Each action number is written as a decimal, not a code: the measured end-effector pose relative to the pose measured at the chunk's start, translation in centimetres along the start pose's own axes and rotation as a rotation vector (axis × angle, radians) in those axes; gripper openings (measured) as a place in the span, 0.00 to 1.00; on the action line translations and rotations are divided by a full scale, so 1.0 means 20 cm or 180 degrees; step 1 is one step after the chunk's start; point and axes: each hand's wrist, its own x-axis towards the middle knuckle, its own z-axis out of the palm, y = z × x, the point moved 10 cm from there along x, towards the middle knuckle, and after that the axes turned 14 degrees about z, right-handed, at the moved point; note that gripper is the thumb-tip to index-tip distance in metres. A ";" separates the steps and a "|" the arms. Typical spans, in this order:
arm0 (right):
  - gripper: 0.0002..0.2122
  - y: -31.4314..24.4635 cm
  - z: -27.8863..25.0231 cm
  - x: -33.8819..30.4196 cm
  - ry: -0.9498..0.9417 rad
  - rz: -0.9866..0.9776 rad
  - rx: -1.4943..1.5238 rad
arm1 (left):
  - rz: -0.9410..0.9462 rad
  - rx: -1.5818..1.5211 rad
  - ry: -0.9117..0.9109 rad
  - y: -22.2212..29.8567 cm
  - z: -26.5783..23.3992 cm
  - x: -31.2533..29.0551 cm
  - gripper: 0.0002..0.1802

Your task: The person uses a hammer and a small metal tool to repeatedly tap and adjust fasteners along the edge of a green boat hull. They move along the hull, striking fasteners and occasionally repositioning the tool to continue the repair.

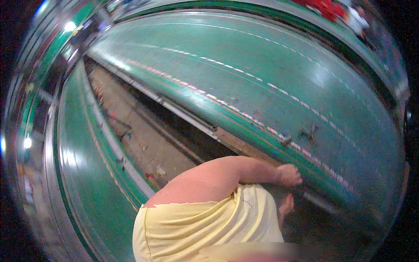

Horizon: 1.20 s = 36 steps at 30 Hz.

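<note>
My left arm is bent across in front of my yellow top. My left hand is at the near edge of the long green table, its fingers curled in; whether anything is in them does not show. Just below it, my right hand appears only in part, close to my body, and its fingers are too hidden and blurred to read. A strip of wooden board runs along the table edge beside my left forearm. On the tabletop beyond my hands is a small dark patch or object, too unclear to name.
A second green table lies to the left, past an aisle of brown floor with scattered scraps. White dashed lines run along the large tabletop. At the far right is a red heap beside a person in white.
</note>
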 end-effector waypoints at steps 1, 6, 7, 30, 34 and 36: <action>0.16 0.08 0.10 0.00 -0.0702 0.1139 0.0887 | 0.0023 -0.0019 0.0229 0.00 0.02 -0.01 0.12; 0.17 -0.08 0.25 -0.16 -0.1779 0.3126 0.3050 | 0.0078 0.0256 0.0002 -0.01 0.06 0.00 0.13; 0.17 -0.16 0.27 -0.15 -0.2200 0.2840 0.2780 | 0.0041 0.0257 -0.0045 -0.02 0.05 0.00 0.13; 0.22 -1.63 -0.53 0.21 0.0054 -0.1229 0.0863 | -0.0388 0.0053 -0.0109 -0.06 0.12 0.07 0.14; 0.18 -2.42 -0.37 0.06 -0.0710 -0.2368 0.0433 | -0.0692 -0.0167 -0.0457 -0.08 0.12 0.10 0.12; 0.19 -2.86 -0.28 -0.22 -0.1335 -0.3313 0.0178 | -0.0896 -0.0377 -0.0167 -0.11 0.10 0.07 0.11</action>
